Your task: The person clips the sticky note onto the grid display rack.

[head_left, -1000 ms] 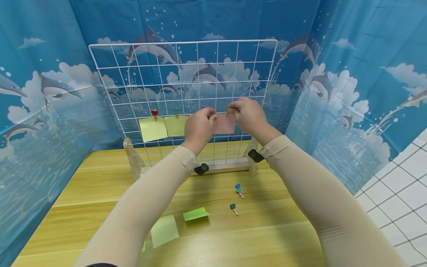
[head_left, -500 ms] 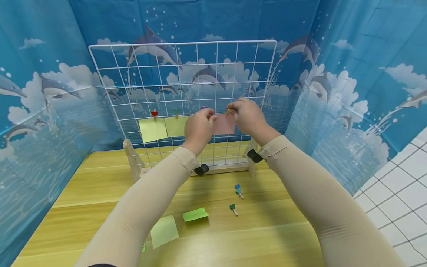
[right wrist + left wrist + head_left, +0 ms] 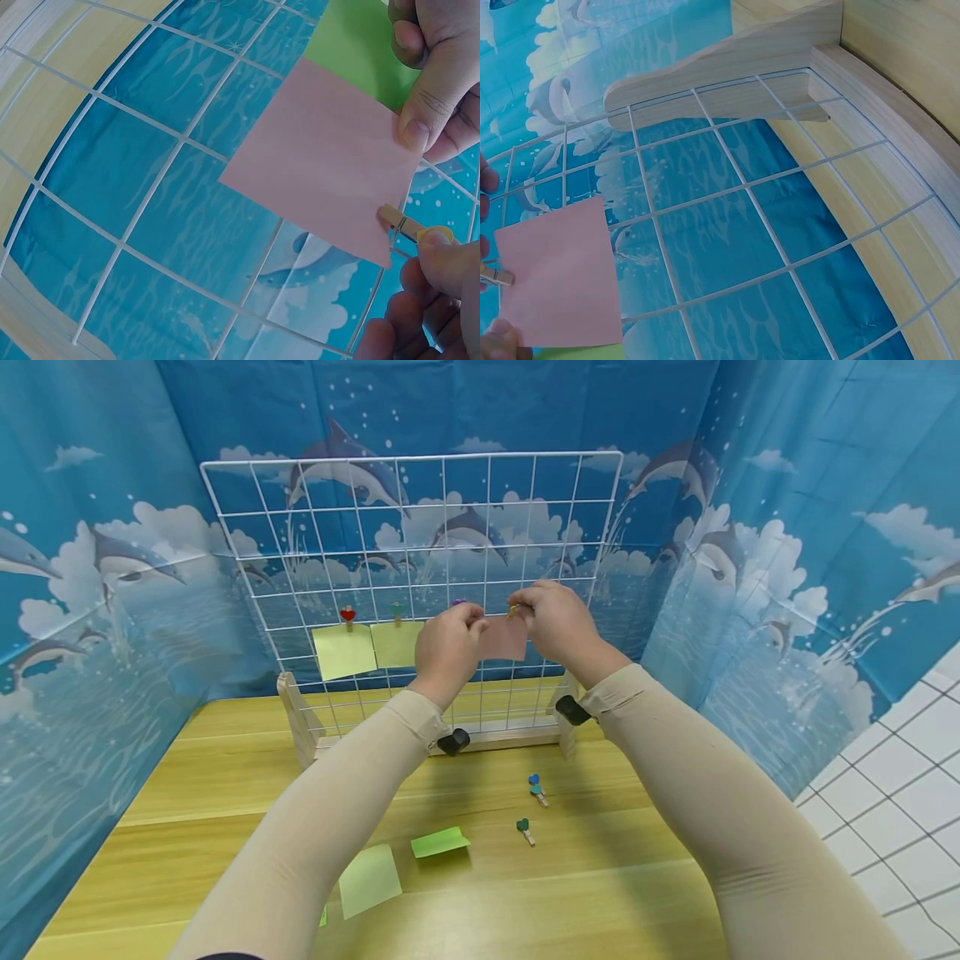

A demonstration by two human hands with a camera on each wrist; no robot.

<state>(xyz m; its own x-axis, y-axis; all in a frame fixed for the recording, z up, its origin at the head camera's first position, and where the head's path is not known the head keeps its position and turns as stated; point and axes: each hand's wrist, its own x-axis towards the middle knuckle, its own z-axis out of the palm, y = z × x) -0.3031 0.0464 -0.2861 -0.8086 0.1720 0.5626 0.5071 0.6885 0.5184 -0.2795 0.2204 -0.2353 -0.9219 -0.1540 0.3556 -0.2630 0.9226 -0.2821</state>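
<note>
My left hand (image 3: 450, 647) pinches the upper left corner of a pink sticky note (image 3: 504, 639) against the white wire grid. A small wooden clothespin (image 3: 401, 221) with a yellow decoration is pinched between the thumb and fingers of my right hand (image 3: 558, 618). Its tip meets the note's top edge, near the right corner. Beside the pink note, a green note (image 3: 360, 52) shows in the right wrist view; my left hand hides it in the head view. Further left hang a pale yellow note (image 3: 343, 652) under a red heart clothespin (image 3: 348, 617) and another yellowish note (image 3: 394, 644).
The wire grid (image 3: 442, 457) stands upright on wooden feet (image 3: 298, 718). On the table (image 3: 585, 893) lie several heart clothespins, one dark green (image 3: 526, 831), plus a pale note (image 3: 371, 881) and a curled green note (image 3: 440, 842). Dolphin-print curtains (image 3: 787, 568) surround the table.
</note>
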